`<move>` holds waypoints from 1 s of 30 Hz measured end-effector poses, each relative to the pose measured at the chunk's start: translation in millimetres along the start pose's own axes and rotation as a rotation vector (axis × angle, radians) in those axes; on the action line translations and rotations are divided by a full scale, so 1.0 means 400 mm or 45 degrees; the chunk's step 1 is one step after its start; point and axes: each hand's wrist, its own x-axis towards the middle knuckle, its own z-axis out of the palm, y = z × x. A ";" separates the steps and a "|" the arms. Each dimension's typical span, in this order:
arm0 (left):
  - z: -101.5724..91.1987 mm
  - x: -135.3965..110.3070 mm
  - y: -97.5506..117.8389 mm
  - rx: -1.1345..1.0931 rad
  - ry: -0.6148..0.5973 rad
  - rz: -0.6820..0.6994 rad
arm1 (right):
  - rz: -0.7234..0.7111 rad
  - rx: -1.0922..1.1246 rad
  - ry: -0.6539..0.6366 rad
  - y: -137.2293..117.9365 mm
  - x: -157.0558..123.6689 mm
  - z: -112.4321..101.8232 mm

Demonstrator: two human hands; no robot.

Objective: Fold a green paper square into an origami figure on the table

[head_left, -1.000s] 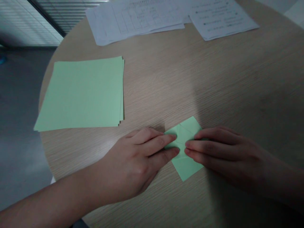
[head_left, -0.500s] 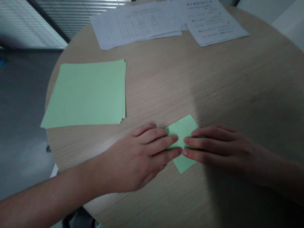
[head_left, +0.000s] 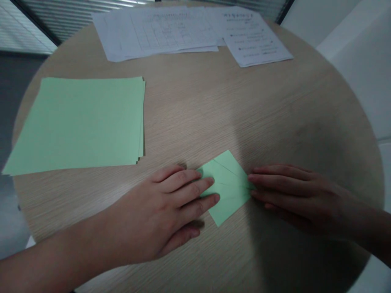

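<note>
A small folded piece of green paper (head_left: 227, 187) lies on the table with creases across its face, one corner pointing away from me and one toward me. My left hand (head_left: 174, 207) rests flat, its fingertips on the paper's left corner and its fingers stretched out. At the right corner, the fingertips of my right hand (head_left: 293, 191) touch the paper's edge. The right fingers are straight and lie close together, in shadow. Its thumb is hidden.
A stack of larger green sheets (head_left: 82, 122) lies at the left of the round wooden table (head_left: 189, 110). White printed sheets (head_left: 171, 32) and another printed page (head_left: 253, 38) lie along the far edge. Window blinds (head_left: 76, 12) stand behind.
My right hand has slid rightward from the paper's middle to its right corner, uncovering more of the paper. My left fingers have drawn back slightly and its thumb now shows. The view has shifted right.
</note>
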 end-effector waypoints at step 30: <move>-0.008 -0.001 0.001 -0.064 0.006 -0.022 | 0.076 0.005 0.143 0.008 0.039 0.050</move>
